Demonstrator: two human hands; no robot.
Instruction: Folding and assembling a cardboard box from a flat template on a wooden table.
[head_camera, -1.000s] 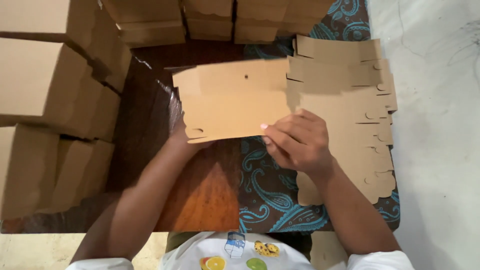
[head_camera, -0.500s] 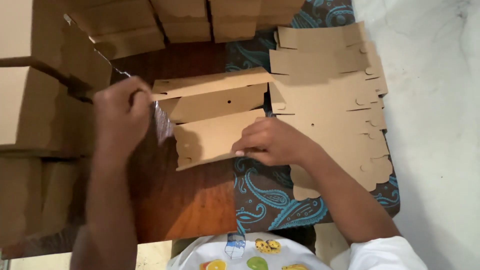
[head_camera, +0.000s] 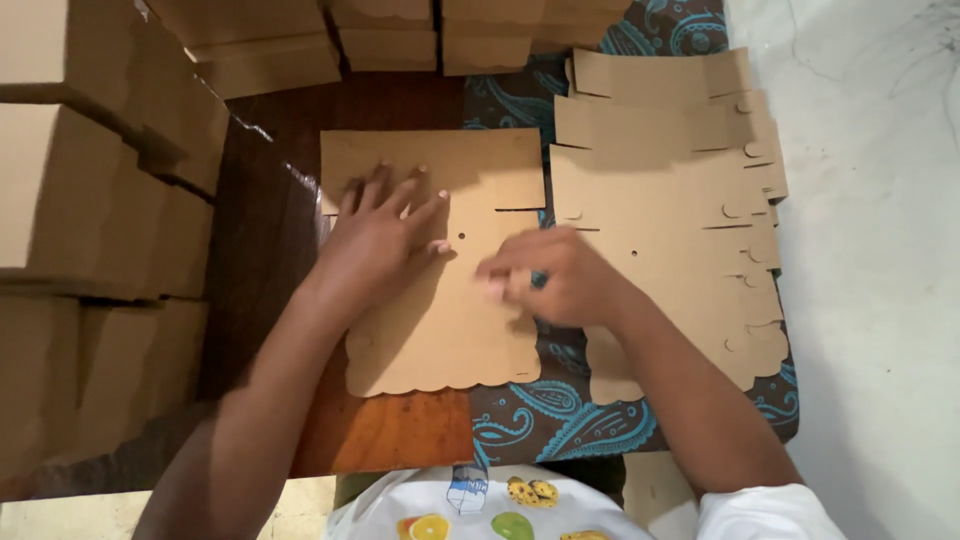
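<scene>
- The fingers (head_camera: 400, 195) of the left hand (head_camera: 375, 245) are spread and pressed flat on the flat cardboard blank (head_camera: 440, 330); the right hand (head_camera: 555, 280) is blurred, so whether its fingers pinch the blank's right edge cannot be told.
- The blank lies on the wooden table (head_camera: 400, 435), partly over the patterned cloth (head_camera: 560, 420).
- If pressed unevenly, a crooked crease could be made.
- The blank's scalloped edge could be torn by a hard pull.
- The stack of blanks (head_camera: 670, 200) just beside could be knocked askew by the right forearm.
</scene>
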